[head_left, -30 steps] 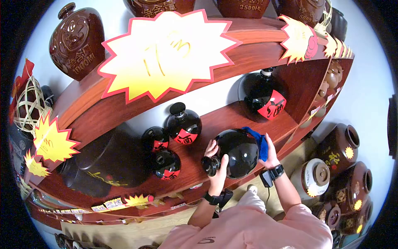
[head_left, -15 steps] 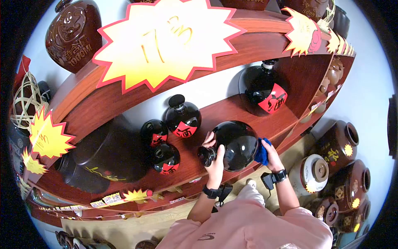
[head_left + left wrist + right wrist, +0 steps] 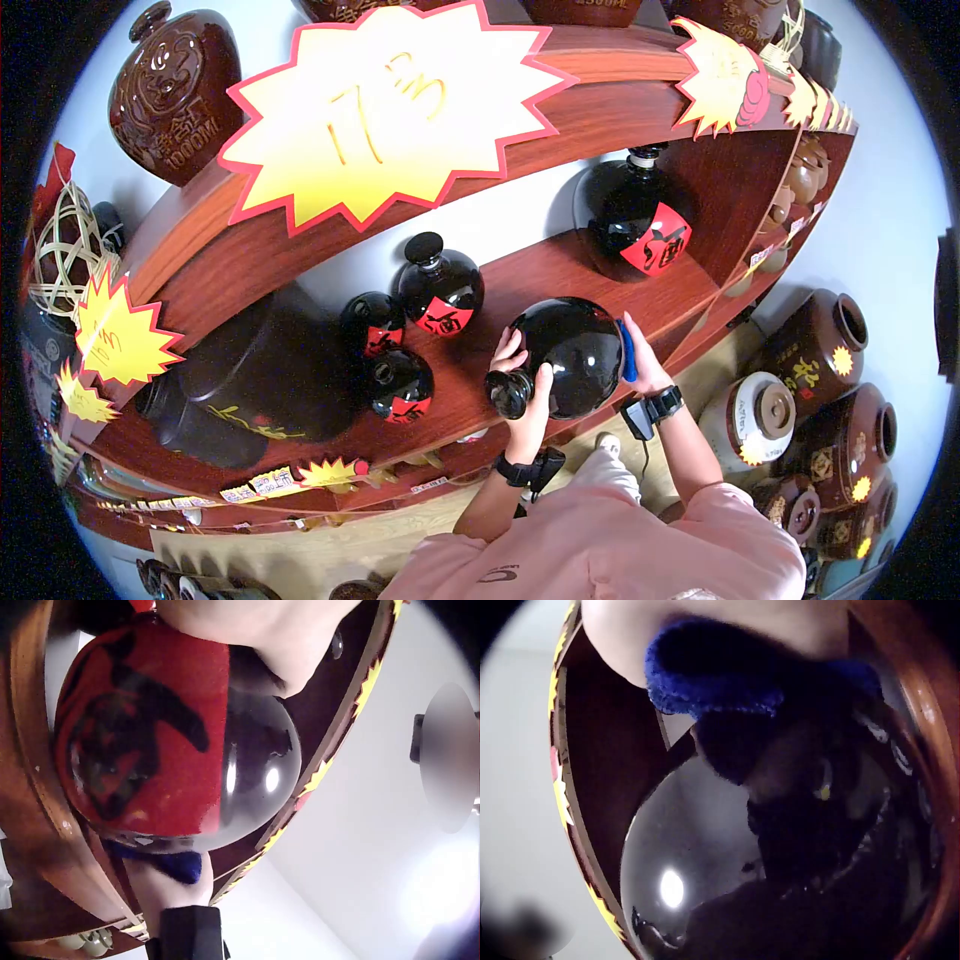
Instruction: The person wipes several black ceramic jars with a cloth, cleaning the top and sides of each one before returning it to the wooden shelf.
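Observation:
A glossy black wine jar (image 3: 580, 355) is held tilted on its side in front of the shelf, stopper end to the left. My left hand (image 3: 526, 425) grips it round the neck, thumb on the near side and fingers on the far side. My right hand (image 3: 648, 362) presses a blue cloth (image 3: 628, 355) against the jar's rounded right end. In the right wrist view the fuzzy blue cloth (image 3: 690, 682) lies between palm and glaze. The left wrist view shows the jar's red label (image 3: 150, 750) with a black character.
Three smaller black jars, among them one with a stopper (image 3: 440, 290), stand on the shelf (image 3: 535, 265) to the left. A larger black jar (image 3: 635, 220) stands behind. A starburst price sign (image 3: 400, 115) hangs over the shelf front. Big jars (image 3: 810, 340) line the floor at right.
The right hand has wiped the cloth down the jar's right end, then come back up a little. Less cloth shows beside the palm now. The left hand keeps its grip on the neck.

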A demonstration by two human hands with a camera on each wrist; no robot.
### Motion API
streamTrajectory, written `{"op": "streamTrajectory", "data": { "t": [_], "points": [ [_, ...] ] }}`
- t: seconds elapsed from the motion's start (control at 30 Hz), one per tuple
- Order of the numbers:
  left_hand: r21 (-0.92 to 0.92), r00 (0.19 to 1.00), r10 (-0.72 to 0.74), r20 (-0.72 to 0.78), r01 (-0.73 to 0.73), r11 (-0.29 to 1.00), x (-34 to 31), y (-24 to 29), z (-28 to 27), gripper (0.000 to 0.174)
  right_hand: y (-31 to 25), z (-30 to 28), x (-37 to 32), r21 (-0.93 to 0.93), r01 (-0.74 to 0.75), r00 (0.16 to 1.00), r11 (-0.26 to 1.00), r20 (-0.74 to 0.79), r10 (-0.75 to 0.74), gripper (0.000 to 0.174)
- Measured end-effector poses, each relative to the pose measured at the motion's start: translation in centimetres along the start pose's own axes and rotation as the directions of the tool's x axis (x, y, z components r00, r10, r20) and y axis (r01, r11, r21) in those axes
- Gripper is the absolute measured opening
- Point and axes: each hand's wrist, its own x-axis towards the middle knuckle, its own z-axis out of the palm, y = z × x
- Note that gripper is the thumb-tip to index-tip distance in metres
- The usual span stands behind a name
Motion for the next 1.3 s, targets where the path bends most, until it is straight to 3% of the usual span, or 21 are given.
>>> {"op": "streamTrajectory", "data": {
  "t": [0.17,0.27,0.33,0.37,0.4,0.43,0.5,0.53,0.63,0.7,0.77,0.9,0.93,1.03,1.1,1.17,1.3],
  "points": [
    [-0.006,1.000,-0.013,0.014,0.013,1.000,0.3,0.3,0.1,0.028,1.1,0.1,-0.8,-0.103,0.017,0.976,0.994,-0.213,-0.039,0.053],
    [-0.023,0.999,-0.043,0.012,0.043,0.999,0.5,0.2,0.0,0.027,2.7,-3.6,0.2,-0.132,0.144,0.951,0.981,-0.257,-0.174,0.048],
    [-0.040,0.999,-0.047,0.014,0.047,0.998,0.7,0.0,0.0,0.027,0.5,1.5,-3.0,-0.375,0.293,0.900,0.879,-0.202,-0.386,0.047],
    [-0.043,0.999,-0.043,0.015,0.044,0.998,0.8,-0.1,0.0,0.028,-0.6,4.0,-4.1,-0.487,0.359,0.862,0.797,-0.155,-0.483,0.046],
    [-0.047,0.999,-0.039,0.018,0.040,0.998,0.8,-0.2,0.1,0.028,-0.8,4.9,-4.0,-0.601,0.547,0.748,0.583,0.038,-0.662,0.046],
    [-0.051,0.999,-0.037,0.022,0.038,0.998,0.8,-0.2,0.1,0.029,-0.8,5.0,-3.9,-0.589,0.610,0.719,0.529,0.132,-0.682,0.047],
    [-0.007,0.999,-0.009,0.031,0.009,1.000,1.0,0.1,0.5,0.030,-2.1,6.0,-5.3,-0.810,0.570,0.715,0.139,0.406,-0.568,0.050],
    [0.015,0.999,0.005,0.034,-0.006,1.000,1.2,0.2,0.8,0.031,-1.9,6.9,-5.2,-0.803,0.591,0.655,0.077,0.422,-0.627,0.050],
    [0.043,0.991,0.092,0.099,-0.096,0.994,1.8,-0.3,1.4,0.034,-4.4,10.6,-6.5,-0.773,0.548,0.579,-0.319,0.627,-0.521,0.044],
    [-0.042,0.980,0.165,0.115,-0.162,0.986,2.3,-1.3,2.1,0.039,-5.6,11.9,-6.4,-0.716,0.561,0.560,-0.415,0.698,-0.447,0.036],
    [0.017,0.972,0.168,0.165,-0.173,0.985,2.3,-1.2,2.4,0.040,-6.4,12.2,-6.0,-0.701,0.543,0.579,-0.462,0.711,-0.398,0.033],
    [0.048,0.967,0.165,0.195,-0.177,0.983,2.9,-1.1,2.9,0.037,-7.8,10.7,-4.3,-0.747,0.611,0.652,-0.263,0.663,-0.368,0.029],
    [0.072,0.966,0.155,0.206,-0.173,0.982,3.0,-0.8,2.9,0.036,-8.0,10.3,-3.8,-0.738,0.621,0.640,-0.265,0.672,-0.372,0.027],
    [0.057,0.961,0.153,0.230,-0.170,0.984,3.5,-0.3,2.7,0.031,-8.7,9.6,-2.8,-0.755,0.656,0.707,0.027,0.601,-0.373,0.028],
    [0.003,0.954,0.165,0.252,-0.171,0.985,3.6,-0.3,2.4,0.028,-8.7,8.3,-2.4,-0.769,0.435,0.900,0.469,0.366,-0.236,0.044],
    [-0.010,0.961,0.138,0.239,-0.140,0.990,3.5,-0.3,2.1,0.027,-8.4,7.6,-2.6,-0.666,0.253,0.967,0.702,0.192,-0.166,0.049],
    [0.000,0.961,0.138,0.241,-0.143,0.990,3.5,-0.8,1.5,0.027,-6.0,4.1,-1.7,-0.496,0.135,0.989,0.858,0.022,-0.143,0.052]
  ]
}}
